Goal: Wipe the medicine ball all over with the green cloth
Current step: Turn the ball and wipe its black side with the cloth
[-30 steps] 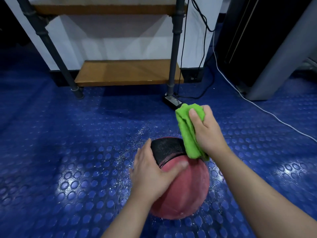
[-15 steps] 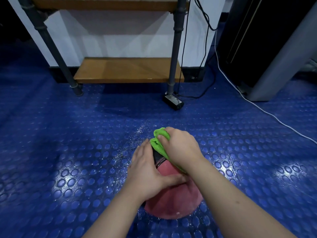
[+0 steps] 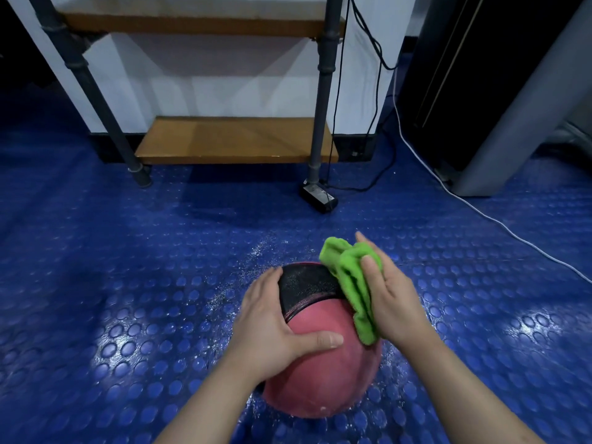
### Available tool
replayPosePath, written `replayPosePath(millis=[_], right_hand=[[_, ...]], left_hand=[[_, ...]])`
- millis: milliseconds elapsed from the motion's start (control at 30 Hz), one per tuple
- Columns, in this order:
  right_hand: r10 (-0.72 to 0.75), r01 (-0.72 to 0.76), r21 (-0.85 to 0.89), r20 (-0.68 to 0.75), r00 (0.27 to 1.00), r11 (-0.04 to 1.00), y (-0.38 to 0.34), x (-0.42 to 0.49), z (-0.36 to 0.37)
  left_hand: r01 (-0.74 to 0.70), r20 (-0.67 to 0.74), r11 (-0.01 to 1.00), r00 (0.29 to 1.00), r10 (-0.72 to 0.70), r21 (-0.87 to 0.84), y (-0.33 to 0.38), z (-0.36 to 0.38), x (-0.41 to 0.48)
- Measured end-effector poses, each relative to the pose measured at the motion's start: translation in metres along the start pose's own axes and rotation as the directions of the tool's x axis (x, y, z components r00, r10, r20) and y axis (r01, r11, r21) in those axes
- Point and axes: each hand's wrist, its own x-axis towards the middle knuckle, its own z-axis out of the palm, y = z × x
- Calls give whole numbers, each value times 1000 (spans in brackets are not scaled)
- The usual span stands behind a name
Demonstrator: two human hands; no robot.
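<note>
- Head view: medicine ball (image 3: 320, 373) sits on studded blue floor (image 3: 128, 283), left hand (image 3: 272, 325) spread flat on top, steadying.
- Right hand (image 3: 394, 302) pinches bunched green cloth (image 3: 352, 283) against the ball's right side.
- Advice: press firmly, roll the ball to reach its underside.
- Pink rubber sphere, grainy black panel; cloth plush.

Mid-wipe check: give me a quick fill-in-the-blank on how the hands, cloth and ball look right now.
1. The right hand holds a ____ cloth against the medicine ball.
2. The left hand rests on the ball, its fingers beside the ball's ____ panel.
3. The ball sits on a studded ____ floor.

Missing words: green; black; blue.
</note>
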Motion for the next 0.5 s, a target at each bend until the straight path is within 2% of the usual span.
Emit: replayPosePath(millis=[67,133,233,300,367,500], right_hand=[[3,7,-151,69,998,989,-10,3,4],[-56,99,-314,144,988,944,-14,-3,19],[-287,327,-281,173,942,902,-4,-15,26],[-354,409,-250,237,905,878,8,-19,22],[-344,415,-284,268,900,864,12,-15,19],[-171,233,-342,201,964,910,-5,7,32]], left_hand=[[-1,1,1000,1000,1,6,0,-1,0],[-8,-2,1000,1000,8,26,0,1,1],[-23,-20,999,1000,24,29,-2,2,-1],[-32,-26,999,999,33,23,-4,2,-5],[-43,-16,998,999,43,38,-5,4,-7],[-45,-25,997,999,47,69,-2,8,-6]])
